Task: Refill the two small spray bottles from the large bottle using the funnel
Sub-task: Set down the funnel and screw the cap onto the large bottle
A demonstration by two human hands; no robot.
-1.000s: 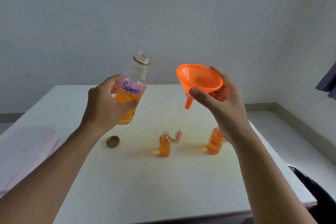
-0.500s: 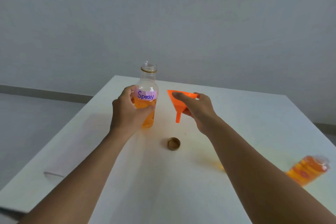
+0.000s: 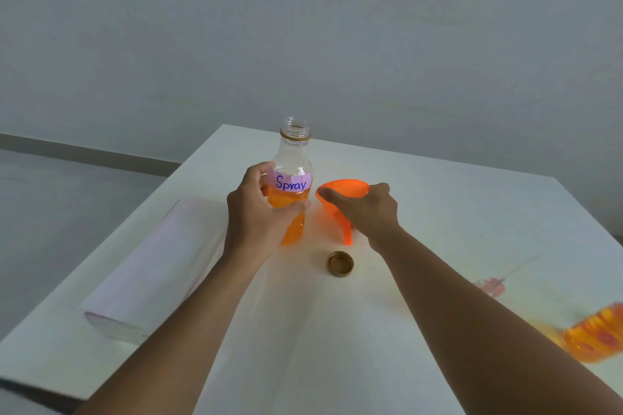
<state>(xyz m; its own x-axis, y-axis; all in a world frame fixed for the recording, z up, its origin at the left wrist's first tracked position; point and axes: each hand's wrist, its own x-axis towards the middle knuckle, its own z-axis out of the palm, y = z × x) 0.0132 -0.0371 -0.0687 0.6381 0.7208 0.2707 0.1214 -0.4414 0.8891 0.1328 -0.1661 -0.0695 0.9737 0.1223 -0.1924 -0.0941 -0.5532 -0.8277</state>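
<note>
1. Our left hand wraps around the middle of the large bottle. The thumb lies across the front just under the handwritten label "Spray", and the fingers curl round the far side.
2. The bottle is upright, its mouth uncapped. Orange liquid fills the lower part up to about the label, and the shoulder and neck above are clear.
3. Our right hand grips the orange funnel by its rim, thumb on the near left edge and fingers over the far edge.
4. The funnel sits just to the right of the bottle without touching it, bowl up and spout pointing down, its tip low near the white table.
5. A brown cap lies open side up on the table, nearer to us than the bottle and funnel and between our forearms.
6. At the far right edge we see a small spray bottle holding orange liquid. It is too blurred for us to tell whether it stands upright.
7. A reddish spray head with a thin tube lies on the table, between the cap and that small bottle.
8. A stack of white paper rests along the table's left side.
</note>
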